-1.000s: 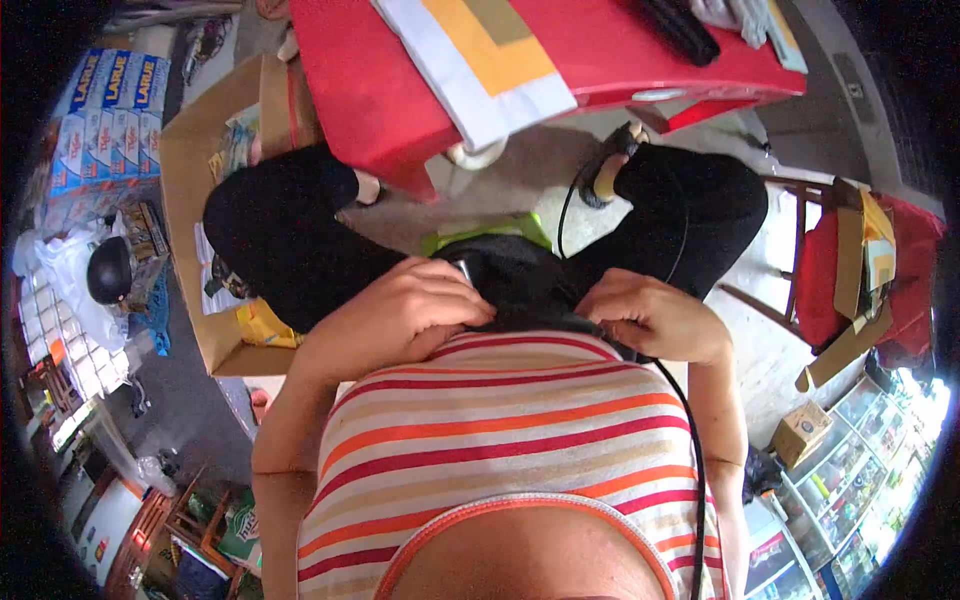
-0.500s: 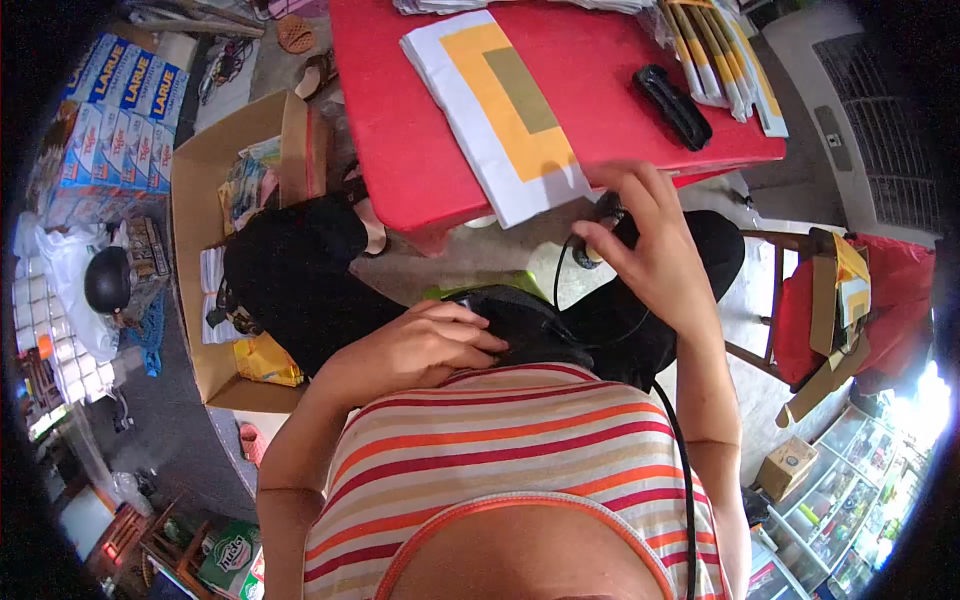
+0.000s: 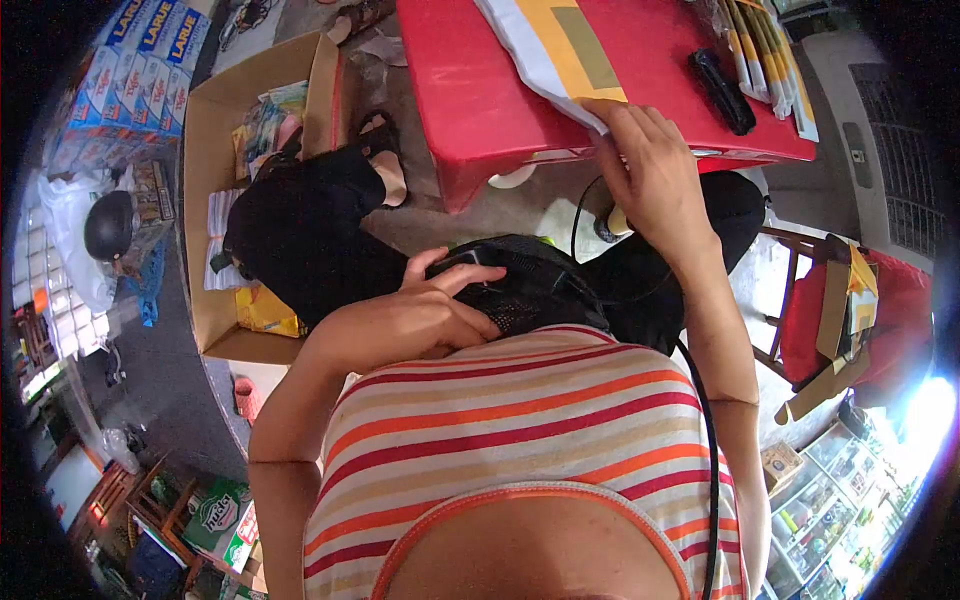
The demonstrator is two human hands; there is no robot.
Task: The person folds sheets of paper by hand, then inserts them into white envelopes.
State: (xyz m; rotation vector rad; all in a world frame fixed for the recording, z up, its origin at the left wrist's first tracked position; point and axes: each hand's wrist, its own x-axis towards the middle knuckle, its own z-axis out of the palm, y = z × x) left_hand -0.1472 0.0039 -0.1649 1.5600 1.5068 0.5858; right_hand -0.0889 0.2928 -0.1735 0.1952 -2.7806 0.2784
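Note:
On the red table (image 3: 470, 90) lies a stack of white and yellow paper (image 3: 550, 50) with a dull olive block on its top sheet. My right hand (image 3: 655, 165) pinches the near corner of that stack, which overhangs the table edge and bends up slightly. At my waist, my left hand (image 3: 420, 310) rests with fingers spread against a black mesh pouch (image 3: 520, 280) on my lap. Some of its lower fingers are partly hidden by the pouch. A black cable loops from the pouch area toward my right leg.
A black oblong case (image 3: 722, 92) and plastic-wrapped bundles (image 3: 765, 50) lie on the table's right side. To my left stands an open cardboard box (image 3: 225, 120) holding packets and paper. A chair (image 3: 790, 290) with a small carton is on my right.
My right hand has moved from just off the table edge onto the paper stack and grasped its corner. My left hand's fingers have lifted and spread on the pouch. The view has shifted.

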